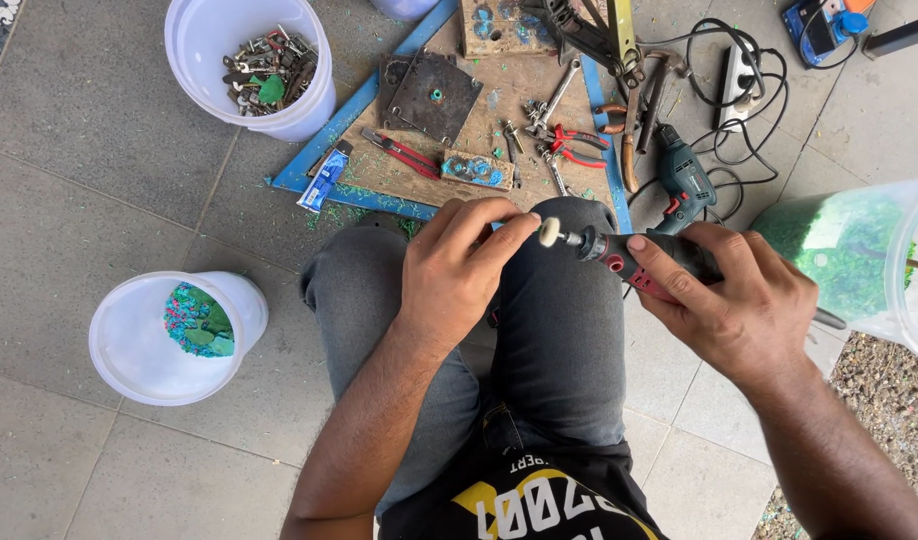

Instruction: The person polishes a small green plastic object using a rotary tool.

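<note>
Grey paving slabs fill the head view, with the person seated above them, knees in grey jeans [539,330] pointing forward. The right hand [734,305] has its grip wrapped tight around a black and red rotary tool [639,258], thumb laid along the top of its body. A small pale polishing wheel [550,232] sits at the tool's tip, pointing left. The left hand [459,265] hovers over the left knee with its grip pinched narrow, fingertips bunched right at the wheel; whatever small piece it pinches is hidden by the fingers, so I cannot tell what it is.

Ahead of the knees lies a flat wooden board [499,110] edged with blue strips, dusted with green flecks. On it rest a dark metal plate [434,95], red-handled pliers [579,145], a wrench [557,95] and a red-handled cutter [404,153]. A teal power drill [684,180] lies just right of the board, near a tangle of black cable [729,90].

On the floor to the left stands a white bucket [144,345] holding blue-green scraps, and farther up another white bucket of keys [219,40]. At the right edge a clear tub [909,270] holds green shavings.
</note>
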